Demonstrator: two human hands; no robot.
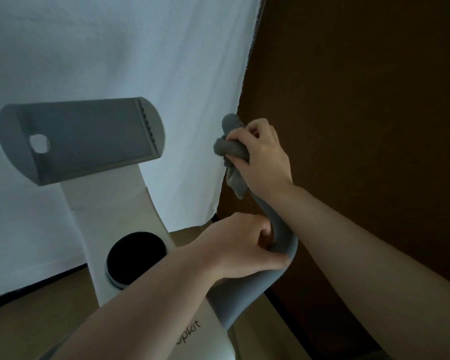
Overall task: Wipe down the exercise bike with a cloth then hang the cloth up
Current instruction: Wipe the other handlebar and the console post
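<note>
Our hands on the bike's right handlebar

Head view: our right hand [260,157] clutches the grey cloth [231,154] around the handlebar [278,237] tip, beside the white sheet [115,48] edge; our left hand [239,245] grips nearer, beside the tablet tray [81,139].

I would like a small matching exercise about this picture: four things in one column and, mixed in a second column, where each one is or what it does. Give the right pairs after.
Things
1. cloth
2. left hand
3. tablet holder
4. round black knob

Places or states
A. on the bike's white post, below the tablet holder
B. bunched in the right hand against the upper end of the grey handlebar
C. grips the handlebar lower down
D. grey tray at the top of the post, with a hole in it

Pairs: 1-B, 2-C, 3-D, 4-A
</note>
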